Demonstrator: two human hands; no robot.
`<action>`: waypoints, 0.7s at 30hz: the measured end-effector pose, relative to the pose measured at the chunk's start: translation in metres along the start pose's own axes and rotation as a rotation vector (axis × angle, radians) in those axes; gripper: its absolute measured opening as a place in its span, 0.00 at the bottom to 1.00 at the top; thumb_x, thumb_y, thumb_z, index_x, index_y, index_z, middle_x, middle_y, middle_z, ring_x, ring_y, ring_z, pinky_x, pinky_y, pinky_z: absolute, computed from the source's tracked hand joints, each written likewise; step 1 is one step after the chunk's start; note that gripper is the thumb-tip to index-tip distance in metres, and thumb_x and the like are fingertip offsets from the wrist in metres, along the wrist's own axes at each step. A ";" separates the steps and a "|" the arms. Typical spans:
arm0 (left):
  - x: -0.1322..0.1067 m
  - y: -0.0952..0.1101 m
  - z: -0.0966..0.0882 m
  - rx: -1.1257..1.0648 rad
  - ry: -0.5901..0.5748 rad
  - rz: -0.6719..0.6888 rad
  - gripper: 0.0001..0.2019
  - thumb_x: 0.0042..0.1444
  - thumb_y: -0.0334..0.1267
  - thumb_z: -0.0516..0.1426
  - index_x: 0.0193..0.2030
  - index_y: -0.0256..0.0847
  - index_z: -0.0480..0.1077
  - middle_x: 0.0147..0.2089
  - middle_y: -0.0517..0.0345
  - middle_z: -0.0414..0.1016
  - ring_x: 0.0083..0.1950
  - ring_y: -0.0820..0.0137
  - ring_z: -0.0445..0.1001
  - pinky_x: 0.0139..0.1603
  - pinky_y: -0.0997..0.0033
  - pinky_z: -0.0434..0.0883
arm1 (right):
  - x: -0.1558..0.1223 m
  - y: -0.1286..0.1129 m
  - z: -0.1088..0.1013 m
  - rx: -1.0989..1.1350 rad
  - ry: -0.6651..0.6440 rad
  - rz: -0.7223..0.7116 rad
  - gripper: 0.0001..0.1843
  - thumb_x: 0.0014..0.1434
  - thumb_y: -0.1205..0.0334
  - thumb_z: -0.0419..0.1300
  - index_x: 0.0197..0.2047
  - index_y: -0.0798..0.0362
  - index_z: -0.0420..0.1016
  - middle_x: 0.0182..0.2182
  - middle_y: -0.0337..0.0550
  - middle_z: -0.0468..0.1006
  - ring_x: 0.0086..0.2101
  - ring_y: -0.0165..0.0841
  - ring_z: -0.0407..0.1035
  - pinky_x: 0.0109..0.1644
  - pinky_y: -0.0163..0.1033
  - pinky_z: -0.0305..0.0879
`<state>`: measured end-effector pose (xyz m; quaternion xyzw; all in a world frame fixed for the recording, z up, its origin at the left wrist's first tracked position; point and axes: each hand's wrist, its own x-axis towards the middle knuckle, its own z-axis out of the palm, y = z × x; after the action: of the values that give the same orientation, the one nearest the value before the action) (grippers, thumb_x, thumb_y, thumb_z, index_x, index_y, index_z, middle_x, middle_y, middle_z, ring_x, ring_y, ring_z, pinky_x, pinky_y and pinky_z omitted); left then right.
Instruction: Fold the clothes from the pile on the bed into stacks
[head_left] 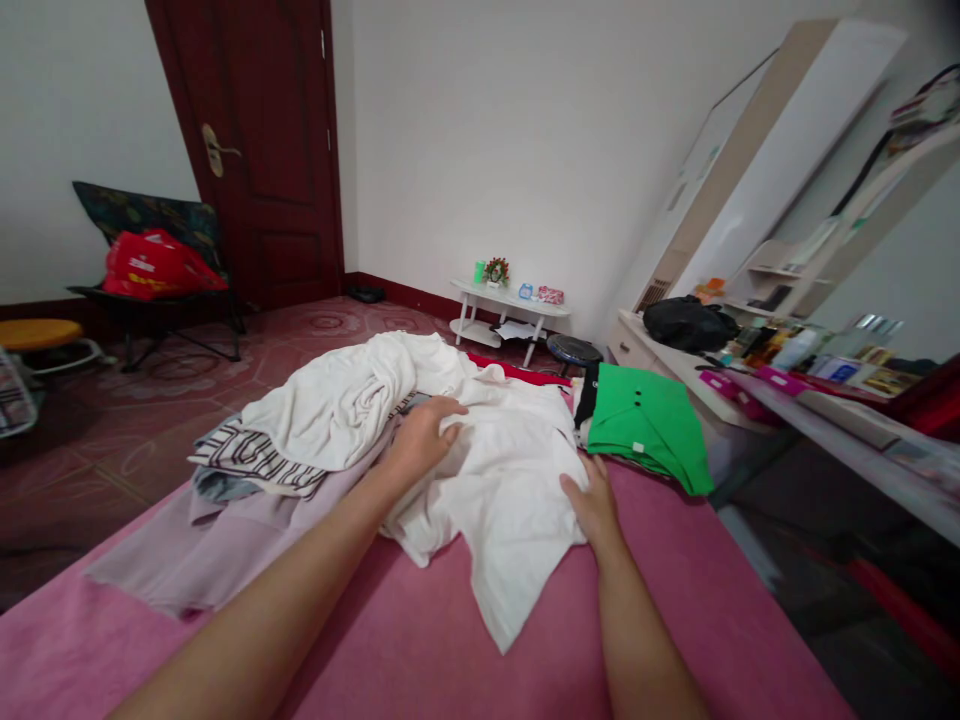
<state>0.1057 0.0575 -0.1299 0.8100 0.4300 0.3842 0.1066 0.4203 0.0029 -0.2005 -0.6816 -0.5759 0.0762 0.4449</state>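
A white shirt [510,480] lies spread and wrinkled on the pink bed cover [420,640], one corner pointing toward me. My left hand [426,438] is over the shirt's left side with its fingers stretched out and apart. At the right edge of the shirt, my right hand [596,503] rests with thumb and fingers apart, touching the cloth. To the left is a loose heap of clothes, with another white garment [337,400] on top of a black-and-white patterned one [259,458] and a pale mauve one [172,565]. A folded green garment [645,425] tops a stack on the right.
Beyond the bed stand a small white table [510,298] and a round dark stool [574,350]. A dresser [652,350] with a black bag [690,323] and several bottles lines the right side. At left, a folding chair [157,210] holds a red bag [161,265] near the door [262,130].
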 end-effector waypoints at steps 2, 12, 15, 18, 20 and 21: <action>-0.011 -0.003 0.020 0.090 -0.142 0.019 0.16 0.58 0.35 0.53 0.52 0.41 0.72 0.58 0.49 0.69 0.59 0.61 0.66 0.62 0.59 0.61 | -0.004 0.003 0.002 -0.033 -0.015 0.017 0.33 0.51 0.52 0.55 0.60 0.55 0.64 0.56 0.53 0.68 0.56 0.46 0.61 0.60 0.51 0.57; -0.030 -0.011 0.047 0.360 -0.309 0.019 0.21 0.64 0.37 0.47 0.62 0.48 0.62 0.68 0.49 0.55 0.68 0.54 0.53 0.66 0.46 0.50 | -0.017 -0.018 0.007 -0.243 -0.106 -0.030 0.43 0.55 0.45 0.54 0.67 0.58 0.49 0.65 0.59 0.52 0.62 0.48 0.52 0.62 0.53 0.53; -0.035 -0.004 0.041 0.338 -0.353 -0.009 0.22 0.63 0.37 0.47 0.64 0.44 0.61 0.69 0.46 0.52 0.69 0.51 0.49 0.66 0.43 0.48 | -0.033 -0.027 0.010 -0.391 -0.162 -0.106 0.44 0.56 0.43 0.54 0.69 0.53 0.45 0.69 0.55 0.36 0.66 0.51 0.38 0.64 0.59 0.47; -0.052 0.003 0.028 0.276 -0.418 -0.013 0.22 0.63 0.38 0.48 0.63 0.39 0.61 0.69 0.42 0.51 0.70 0.49 0.47 0.65 0.43 0.49 | -0.056 -0.040 0.002 -0.431 -0.230 -0.172 0.37 0.60 0.43 0.50 0.68 0.49 0.48 0.69 0.51 0.36 0.66 0.49 0.33 0.64 0.64 0.39; -0.073 0.008 0.012 0.238 -0.454 0.037 0.22 0.63 0.40 0.48 0.63 0.38 0.61 0.69 0.43 0.53 0.69 0.51 0.48 0.66 0.48 0.50 | -0.076 -0.051 -0.009 -0.376 -0.345 -0.270 0.33 0.63 0.45 0.47 0.68 0.48 0.51 0.69 0.50 0.42 0.67 0.46 0.35 0.65 0.63 0.36; -0.085 0.009 0.002 0.222 -0.465 0.077 0.22 0.64 0.40 0.47 0.63 0.38 0.61 0.69 0.43 0.53 0.69 0.52 0.49 0.66 0.51 0.51 | -0.087 -0.058 -0.016 -0.328 -0.428 -0.344 0.32 0.63 0.46 0.47 0.68 0.48 0.51 0.68 0.50 0.46 0.66 0.44 0.38 0.66 0.61 0.36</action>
<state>0.0845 -0.0141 -0.1723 0.8991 0.4024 0.1419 0.0982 0.3609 -0.0829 -0.1859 -0.6055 -0.7677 0.0476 0.2042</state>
